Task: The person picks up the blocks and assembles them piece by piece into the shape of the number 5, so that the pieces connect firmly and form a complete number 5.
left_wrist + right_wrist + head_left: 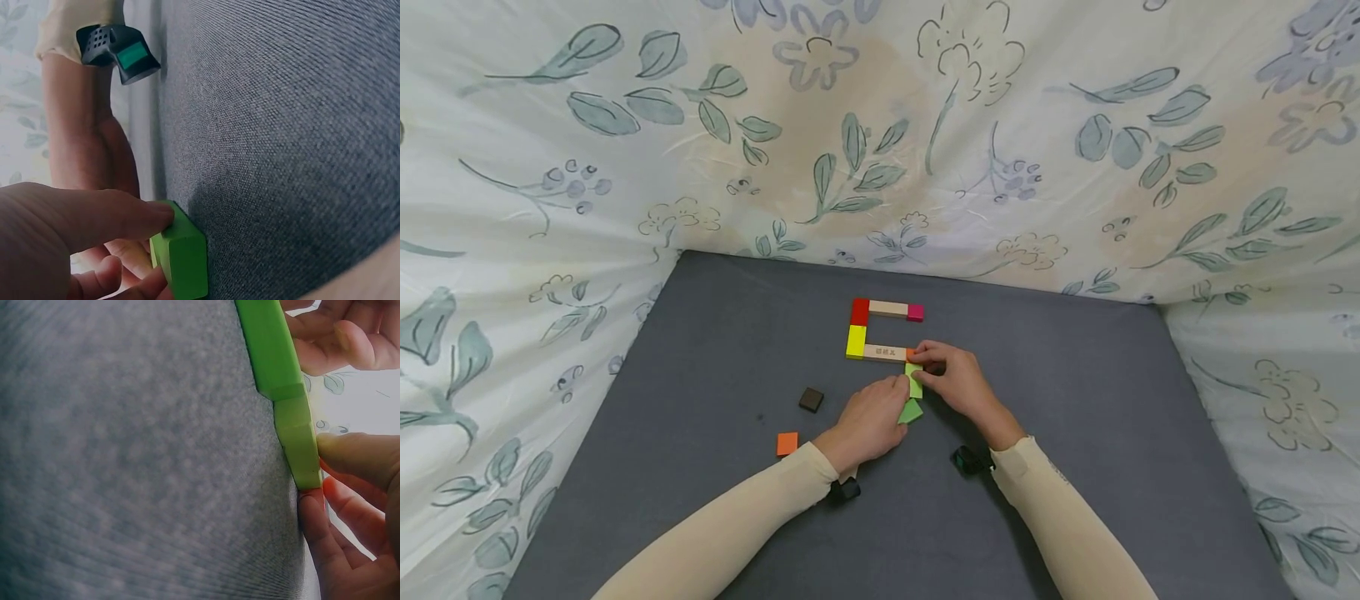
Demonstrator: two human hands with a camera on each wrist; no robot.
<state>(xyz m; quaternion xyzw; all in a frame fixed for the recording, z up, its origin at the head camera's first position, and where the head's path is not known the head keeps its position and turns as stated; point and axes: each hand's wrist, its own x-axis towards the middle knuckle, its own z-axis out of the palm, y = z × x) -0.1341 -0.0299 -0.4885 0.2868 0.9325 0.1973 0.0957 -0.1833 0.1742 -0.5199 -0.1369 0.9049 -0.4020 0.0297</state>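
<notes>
My left hand (867,417) pinches a green block (187,256) between thumb and fingers, low on the cloth. In the head view this block lies at the near end of a light green block (914,382). My right hand (958,379) grips the light green block, its thumb against the side and a fingertip at the far end, beside a small orange block (911,354). That orange piece ends a wooden block with printed marks (885,352), which joins a yellow block (856,342). Beyond are a red block (860,312), a plain wooden block (888,308) and a magenta block (915,312).
A dark brown block (811,400) and an orange square block (787,443) lie left of my left hand. Black wrist cameras (967,460) hang below both sleeves. The grey cloth (722,350) ends at patterned fabric walls (880,167) behind and on both sides.
</notes>
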